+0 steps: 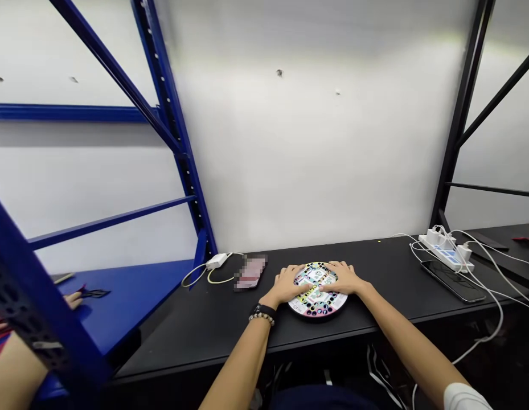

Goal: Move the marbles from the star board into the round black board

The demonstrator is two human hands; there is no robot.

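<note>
Here we go: my left hand [285,285] and my right hand [343,277] are both down flat on a round printed disc [318,304], palms on top, fingers spread wide, neither one curled around its rim. The disc sits at 12 o'clock from me on a black tabletop [375,273], its colourful face ringed with dark circles, and my fingertips nearly meet over the middle. On my left wrist there's a black band [263,311] and a beaded bracelet [261,319], and down at 4 o'clock a white sleeve [464,397] shows on my right arm. Just past my left hand at 11 o'clock, a pixel-blurred phone [250,272] lies near a white charger [216,261], its cable looping across the tabletop. Over at 2 o'clock, a black smartphone [453,281] lies beside a white power strip [443,250] tangled in white cables. Out at 9 o'clock, a co-worker's hand [72,300] sits near dark scissors [93,293] on a blue shelf [131,299], with a blue steel rack upright [174,131] rising beyond, and a white wall [290,142] closes off the view ahead.
</note>
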